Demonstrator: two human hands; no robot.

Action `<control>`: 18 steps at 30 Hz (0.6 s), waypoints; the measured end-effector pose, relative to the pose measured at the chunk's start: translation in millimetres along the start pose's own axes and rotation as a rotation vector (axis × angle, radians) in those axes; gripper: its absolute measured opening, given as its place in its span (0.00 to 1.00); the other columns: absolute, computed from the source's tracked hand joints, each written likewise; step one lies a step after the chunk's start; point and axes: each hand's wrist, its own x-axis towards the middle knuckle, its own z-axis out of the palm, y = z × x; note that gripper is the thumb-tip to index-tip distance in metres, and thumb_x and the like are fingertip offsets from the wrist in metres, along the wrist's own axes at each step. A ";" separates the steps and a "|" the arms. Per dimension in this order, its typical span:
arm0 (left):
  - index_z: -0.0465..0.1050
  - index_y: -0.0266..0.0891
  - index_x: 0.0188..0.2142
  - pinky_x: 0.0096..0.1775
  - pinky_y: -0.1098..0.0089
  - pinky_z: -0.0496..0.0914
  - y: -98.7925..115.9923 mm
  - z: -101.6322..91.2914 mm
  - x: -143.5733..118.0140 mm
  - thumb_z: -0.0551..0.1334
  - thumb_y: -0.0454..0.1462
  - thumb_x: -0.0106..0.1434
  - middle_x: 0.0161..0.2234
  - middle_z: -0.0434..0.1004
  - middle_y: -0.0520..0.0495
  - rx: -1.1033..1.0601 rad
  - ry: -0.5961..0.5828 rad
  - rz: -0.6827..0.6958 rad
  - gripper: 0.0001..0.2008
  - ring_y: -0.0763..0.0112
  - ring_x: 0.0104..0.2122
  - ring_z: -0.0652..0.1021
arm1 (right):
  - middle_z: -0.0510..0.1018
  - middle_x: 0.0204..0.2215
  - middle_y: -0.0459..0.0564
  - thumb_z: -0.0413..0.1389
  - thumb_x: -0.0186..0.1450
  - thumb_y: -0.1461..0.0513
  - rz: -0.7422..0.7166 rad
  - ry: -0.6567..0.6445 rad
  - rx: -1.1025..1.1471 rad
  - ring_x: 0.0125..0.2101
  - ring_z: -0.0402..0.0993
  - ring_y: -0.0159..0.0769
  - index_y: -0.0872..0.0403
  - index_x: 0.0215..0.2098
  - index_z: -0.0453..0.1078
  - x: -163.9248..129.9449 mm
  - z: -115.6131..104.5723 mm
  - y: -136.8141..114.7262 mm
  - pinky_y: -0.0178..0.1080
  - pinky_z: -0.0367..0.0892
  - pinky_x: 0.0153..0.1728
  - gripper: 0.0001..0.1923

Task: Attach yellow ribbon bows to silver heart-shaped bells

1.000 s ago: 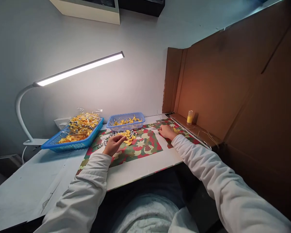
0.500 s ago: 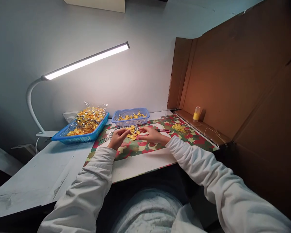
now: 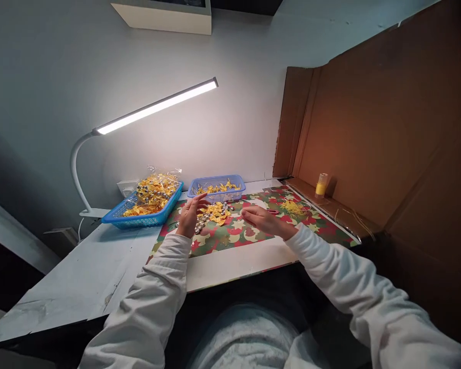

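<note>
**Left hand (image 3: 188, 218) and right hand (image 3: 264, 221) apart, yellow pieces (image 3: 217, 211) between**

Far left: lamp (image 3: 157, 106), lit. Below it, a blue basket (image 3: 138, 221) heaped with yellow pieces and silvery beads, some under clear plastic. The left hand is raised at the left side of the patterned mat (image 3: 249, 234), fingers extended; silvery beads (image 3: 198, 228) lie just beside it. Behind the loose yellow pieces stands a smaller basket (image 3: 234, 195), also holding yellow pieces. The right hand is over the mat, fingers bunched — whether they grip anything, cannot tell. Beyond it: a red item (image 3: 272, 211), then yellow strands (image 3: 293, 207). Far right: a yellow-and-white cylinder (image 3: 321, 185), upright beside the cardboard panel (image 3: 369, 133).
</note>
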 end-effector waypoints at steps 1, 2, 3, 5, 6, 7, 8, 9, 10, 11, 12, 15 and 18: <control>0.75 0.37 0.49 0.34 0.69 0.67 2.0 -3.0 2.2 0.56 0.56 0.60 0.41 0.81 0.39 -0.005 0.019 -0.009 0.30 0.65 0.37 0.78 | 0.55 0.19 0.40 0.47 0.65 0.42 0.014 -0.007 0.020 0.20 0.50 0.27 0.51 0.21 0.53 -8.5 -1.9 -2.5 0.34 0.49 0.21 0.26; 0.75 0.38 0.50 0.38 0.68 0.69 5.0 -6.8 4.6 0.55 0.56 0.61 0.46 0.80 0.38 -0.025 0.032 -0.022 0.29 0.61 0.44 0.77 | 0.56 0.19 0.40 0.47 0.64 0.41 0.038 -0.009 0.037 0.20 0.50 0.27 0.52 0.22 0.54 -16.8 -4.2 -4.8 0.34 0.50 0.21 0.26; 0.74 0.38 0.50 0.40 0.66 0.69 9.0 -11.6 7.1 0.54 0.55 0.62 0.50 0.78 0.38 -0.063 0.041 -0.041 0.28 0.60 0.49 0.76 | 0.56 0.19 0.40 0.48 0.64 0.41 0.062 0.001 0.056 0.20 0.50 0.27 0.52 0.21 0.54 -24.8 -7.2 -6.7 0.34 0.50 0.21 0.26; 0.73 0.40 0.51 0.43 0.64 0.70 20.4 -25.4 11.8 0.53 0.52 0.64 0.54 0.75 0.40 -0.172 0.075 -0.075 0.25 0.59 0.52 0.74 | 0.57 0.18 0.41 0.50 0.63 0.42 0.103 0.074 0.114 0.19 0.52 0.28 0.52 0.21 0.56 -39.1 -16.7 -9.7 0.34 0.52 0.22 0.25; 0.73 0.41 0.50 0.44 0.64 0.71 27.8 -34.5 13.7 0.53 0.50 0.65 0.54 0.75 0.41 -0.229 0.108 -0.087 0.23 0.60 0.52 0.74 | 0.58 0.19 0.41 0.51 0.62 0.43 0.117 0.149 0.140 0.20 0.53 0.29 0.51 0.22 0.57 -45.4 -23.1 -10.9 0.35 0.55 0.22 0.24; 0.74 0.42 0.49 0.44 0.64 0.71 36.2 -45.3 15.0 0.53 0.48 0.65 0.54 0.76 0.42 -0.273 0.158 -0.086 0.21 0.61 0.52 0.75 | 0.61 0.19 0.42 0.52 0.62 0.44 0.119 0.240 0.165 0.21 0.56 0.30 0.51 0.22 0.59 -50.8 -30.6 -12.0 0.36 0.58 0.24 0.22; 0.74 0.43 0.48 0.44 0.64 0.72 45.3 -57.4 15.7 0.52 0.47 0.66 0.53 0.76 0.44 -0.309 0.218 -0.081 0.19 0.62 0.51 0.75 | 0.64 0.21 0.44 0.52 0.63 0.45 0.107 0.347 0.185 0.23 0.60 0.32 0.51 0.22 0.60 -55.4 -38.9 -13.2 0.37 0.61 0.26 0.21; 0.74 0.43 0.46 0.44 0.64 0.72 54.7 -70.8 15.7 0.51 0.46 0.67 0.53 0.76 0.45 -0.339 0.279 -0.084 0.18 0.63 0.50 0.76 | 0.69 0.25 0.48 0.51 0.63 0.46 0.103 0.445 0.207 0.26 0.65 0.34 0.50 0.24 0.62 -59.1 -47.7 -14.6 0.39 0.64 0.30 0.20; 0.74 0.43 0.45 0.44 0.64 0.72 64.2 -84.9 14.8 0.49 0.45 0.68 0.53 0.76 0.46 -0.363 0.338 -0.085 0.17 0.65 0.49 0.76 | 0.73 0.30 0.51 0.49 0.64 0.47 0.104 0.542 0.239 0.31 0.69 0.37 0.50 0.24 0.64 -61.9 -56.6 -16.3 0.41 0.66 0.33 0.19; 0.74 0.43 0.44 0.44 0.64 0.72 73.2 -99.5 13.1 0.46 0.44 0.69 0.54 0.75 0.47 -0.390 0.397 -0.070 0.19 0.66 0.48 0.76 | 0.75 0.35 0.53 0.47 0.66 0.47 0.115 0.630 0.275 0.35 0.72 0.40 0.50 0.25 0.65 -63.9 -65.2 -18.5 0.43 0.67 0.35 0.19; 0.73 0.43 0.43 0.45 0.63 0.72 81.3 -114.2 10.5 0.43 0.44 0.71 0.54 0.75 0.48 -0.425 0.463 -0.071 0.21 0.66 0.47 0.76 | 0.77 0.39 0.54 0.45 0.67 0.49 0.125 0.698 0.321 0.39 0.73 0.41 0.50 0.25 0.66 -65.2 -73.3 -21.2 0.44 0.67 0.36 0.20; 0.71 0.42 0.41 0.49 0.59 0.70 98.7 -155.3 -2.8 0.36 0.45 0.72 0.53 0.75 0.48 -0.452 0.643 -0.082 0.26 0.66 0.47 0.77 | 0.78 0.42 0.52 0.44 0.69 0.56 0.109 0.871 0.493 0.41 0.75 0.40 0.51 0.21 0.65 -66.4 -92.2 -32.8 0.46 0.69 0.38 0.20; 0.71 0.42 0.40 0.49 0.60 0.70 105.2 -188.8 -22.3 0.35 0.45 0.72 0.51 0.77 0.48 -0.433 0.694 -0.067 0.27 0.66 0.47 0.77 | 0.76 0.27 0.47 0.47 0.67 0.64 -0.010 1.002 0.762 0.28 0.75 0.31 0.52 0.19 0.64 -67.9 -103.4 -46.6 0.42 0.71 0.33 0.19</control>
